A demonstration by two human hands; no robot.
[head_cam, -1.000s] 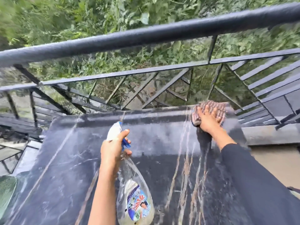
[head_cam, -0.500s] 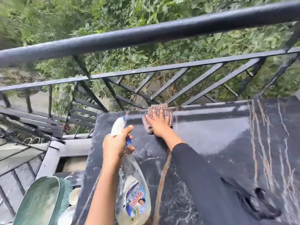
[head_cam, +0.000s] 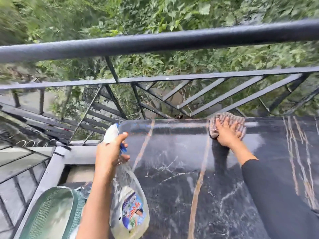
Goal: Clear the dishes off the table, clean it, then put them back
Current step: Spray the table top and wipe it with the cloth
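Note:
A black marble table [head_cam: 172, 169] with tan and white veins fills the lower right. My right hand [head_cam: 226, 133] presses flat on a striped pink-and-brown cloth [head_cam: 237, 120] at the table's far edge. My left hand [head_cam: 110, 152] grips the neck of a clear spray bottle [head_cam: 129, 200] with a white nozzle, a blue trigger and a colourful label. The bottle hangs over the table's left part, holding pale yellow liquid. No dishes stand on the table.
A black metal railing [head_cam: 155, 42] runs right behind the table's far edge, with green bushes beyond it. A green mesh chair [head_cam: 50, 213] stands at the lower left, beside the table. A grey ledge [head_cam: 57, 163] borders the left.
My right hand has slid the cloth along the far edge: leftward first, then back to the right. My view swung left. The left hand has kept its hold on the bottle.

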